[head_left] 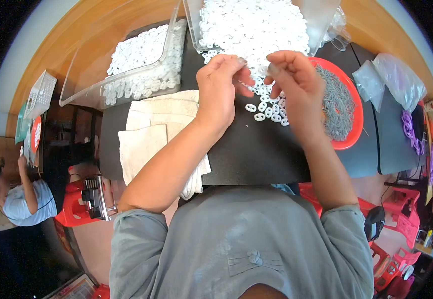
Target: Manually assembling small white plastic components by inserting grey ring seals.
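Note:
My left hand (222,82) is raised over the dark table, thumb and index finger pressed together and the other fingers curled. Anything in that pinch is too small to make out. Facing it, a short gap away, my right hand (298,79) is closed, with a small white oval piece (262,70) at its thumb and fingertips. Beneath and between the hands lie several loose white two-holed oval pieces (275,118). They spread from a big heap (254,25) spilling out of a clear bin. Beside my right hand, a red bowl (358,117) holds a tangle of short grey strands (338,102).
A clear plastic bin (84,93) of white pieces stands at the left, with folded cream towels (144,144) near my left forearm. Clear plastic bags (398,79) and purple cord (410,127) lie right. Another person (27,199) sits far left. Red stools (401,214) stand right.

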Action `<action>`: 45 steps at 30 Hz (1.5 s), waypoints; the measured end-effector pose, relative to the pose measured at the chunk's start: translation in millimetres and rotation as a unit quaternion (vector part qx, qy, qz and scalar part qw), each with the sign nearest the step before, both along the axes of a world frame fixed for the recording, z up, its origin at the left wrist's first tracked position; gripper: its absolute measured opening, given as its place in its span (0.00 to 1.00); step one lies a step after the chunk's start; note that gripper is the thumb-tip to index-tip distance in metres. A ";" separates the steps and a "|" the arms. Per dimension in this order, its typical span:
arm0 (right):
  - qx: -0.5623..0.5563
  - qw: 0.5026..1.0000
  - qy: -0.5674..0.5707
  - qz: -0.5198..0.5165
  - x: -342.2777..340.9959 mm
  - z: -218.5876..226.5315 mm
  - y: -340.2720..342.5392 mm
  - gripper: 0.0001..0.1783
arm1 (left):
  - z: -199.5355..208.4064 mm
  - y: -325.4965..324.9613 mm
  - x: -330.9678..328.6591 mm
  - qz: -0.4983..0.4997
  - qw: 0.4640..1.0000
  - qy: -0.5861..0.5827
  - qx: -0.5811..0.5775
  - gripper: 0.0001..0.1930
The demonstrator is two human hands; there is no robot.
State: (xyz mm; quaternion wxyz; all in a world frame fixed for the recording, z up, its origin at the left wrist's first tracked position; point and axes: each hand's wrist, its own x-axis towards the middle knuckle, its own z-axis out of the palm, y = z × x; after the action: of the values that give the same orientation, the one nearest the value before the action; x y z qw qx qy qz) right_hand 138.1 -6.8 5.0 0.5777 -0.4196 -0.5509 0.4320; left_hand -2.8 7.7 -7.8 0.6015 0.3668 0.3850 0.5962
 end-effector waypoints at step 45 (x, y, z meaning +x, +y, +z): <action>-0.059 0.995 0.080 0.013 4.8 1.0 3.3 0.07 | -2.0 -8.9 6.5 0.019 0.995 0.047 0.082 0.06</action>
State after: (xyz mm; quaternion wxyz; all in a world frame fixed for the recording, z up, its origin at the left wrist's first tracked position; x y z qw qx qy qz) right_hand 142.9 -3.5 6.0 0.5883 -0.4100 -0.4819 0.5036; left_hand 3.7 -1.2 -9.7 0.5387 0.4353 0.3698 0.6193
